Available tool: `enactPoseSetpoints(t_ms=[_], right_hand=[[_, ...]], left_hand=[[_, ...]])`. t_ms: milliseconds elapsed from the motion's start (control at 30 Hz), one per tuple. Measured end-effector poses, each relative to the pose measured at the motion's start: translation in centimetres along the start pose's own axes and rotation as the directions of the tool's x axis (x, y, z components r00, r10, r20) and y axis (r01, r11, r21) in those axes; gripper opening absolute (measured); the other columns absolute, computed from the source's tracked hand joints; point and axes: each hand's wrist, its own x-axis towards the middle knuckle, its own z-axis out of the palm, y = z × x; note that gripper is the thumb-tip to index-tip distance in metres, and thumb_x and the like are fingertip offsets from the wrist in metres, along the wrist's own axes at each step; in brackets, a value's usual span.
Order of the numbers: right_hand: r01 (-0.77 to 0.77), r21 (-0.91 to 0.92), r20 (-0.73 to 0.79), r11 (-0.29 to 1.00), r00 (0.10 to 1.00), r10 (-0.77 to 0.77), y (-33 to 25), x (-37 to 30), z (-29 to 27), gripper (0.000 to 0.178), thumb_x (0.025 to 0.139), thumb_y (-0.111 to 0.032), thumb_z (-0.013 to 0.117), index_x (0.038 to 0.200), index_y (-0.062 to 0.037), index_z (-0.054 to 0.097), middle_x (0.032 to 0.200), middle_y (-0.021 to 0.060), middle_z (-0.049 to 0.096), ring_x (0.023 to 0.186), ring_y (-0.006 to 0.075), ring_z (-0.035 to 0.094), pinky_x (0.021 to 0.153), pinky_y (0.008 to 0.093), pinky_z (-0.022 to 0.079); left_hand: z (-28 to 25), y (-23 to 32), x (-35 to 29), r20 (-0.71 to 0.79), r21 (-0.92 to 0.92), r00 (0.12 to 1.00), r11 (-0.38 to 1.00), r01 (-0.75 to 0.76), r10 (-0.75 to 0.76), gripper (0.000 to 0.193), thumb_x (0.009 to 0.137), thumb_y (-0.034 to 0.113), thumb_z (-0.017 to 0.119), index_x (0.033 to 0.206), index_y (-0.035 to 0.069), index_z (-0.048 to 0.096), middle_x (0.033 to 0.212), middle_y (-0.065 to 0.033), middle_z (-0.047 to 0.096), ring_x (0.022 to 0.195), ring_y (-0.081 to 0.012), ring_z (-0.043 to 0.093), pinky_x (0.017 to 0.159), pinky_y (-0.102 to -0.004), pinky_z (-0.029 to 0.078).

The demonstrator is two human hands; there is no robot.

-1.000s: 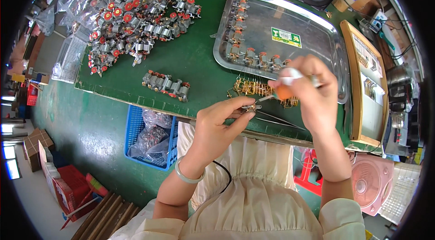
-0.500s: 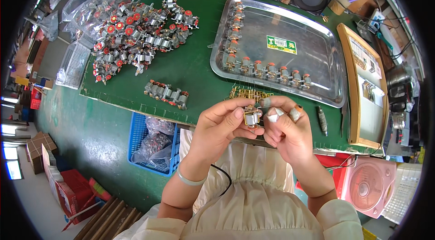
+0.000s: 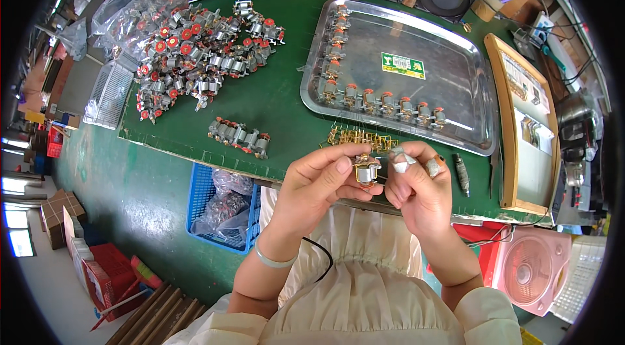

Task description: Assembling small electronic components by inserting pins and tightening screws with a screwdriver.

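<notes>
My left hand point(image 3: 311, 181) pinches a small electric motor part point(image 3: 367, 174), with a silver metal body and a brass-coloured frame, just off the table's front edge. Close beside it on the right, my right hand point(image 3: 422, 192) is closed, its thumb and forefinger pressed together. White tape wraps the thumb and an orange-brown band circles a finger. Whatever lies in this pinch is too small to make out. Behind both hands, a cluster of brass-coloured wire-like pieces point(image 3: 357, 136) lies on the green table.
A steel tray point(image 3: 416, 36) has motor parts lined along its left and front edges. Left of it sit a large heap of motor parts point(image 3: 195, 45) and a short row point(image 3: 237, 138). A wooden frame point(image 3: 511, 143) and a wrapped grey tool point(image 3: 461, 174) lie at right.
My right hand has shifted slightly right, away from the motor part, its forefinger drawing back toward the thumb. The left hand still holds the part, now tilted a little differently.
</notes>
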Motion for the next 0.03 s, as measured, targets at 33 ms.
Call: enactPoseSetpoints(t_ms=[33], right_hand=[[-0.009, 0.034, 0.002, 0.999, 1.0, 0.009, -0.19, -0.07, -0.42, 0.016, 0.082, -0.006, 0.057, 0.096, 0.0019, 0.054, 0.067, 0.0024, 0.055, 0.046, 0.0052, 0.04, 0.039, 0.0224, 0.035]], left_hand=[[0.07, 0.01, 0.05, 0.002, 0.001, 1.0, 1.0, 0.001, -0.001, 0.029, 0.091, 0.012, 0.043, 0.116, -0.003, 0.046, 0.099, -0.0188, 0.059, 0.078, -0.0293, 0.064, 0.067, -0.0321, 0.055]])
